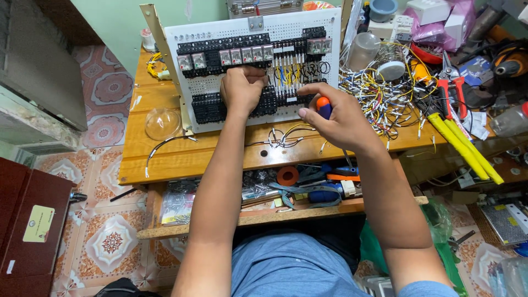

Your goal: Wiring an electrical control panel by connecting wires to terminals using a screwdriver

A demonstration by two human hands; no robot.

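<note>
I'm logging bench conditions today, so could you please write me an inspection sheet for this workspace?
Surface: wooden table, mostly covered on its right side.
Job's things: white perforated relay panel propped upright; orange-handled screwdriver.
Clutter: clear dome, red-handled cutters, yellow-handled tool, tape roll on the shelf below.
Grippers: left hand rests on the panel; right hand grips the screwdriver.
Cables: loose wire pile at right.
Surroundings: patterned floor tiles, dark red cabinet.

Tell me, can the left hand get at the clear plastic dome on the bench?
Probably yes. The left hand is pressed on the white wiring panel, and the clear dome lies uncovered just left of it, with bare bench around.
</note>
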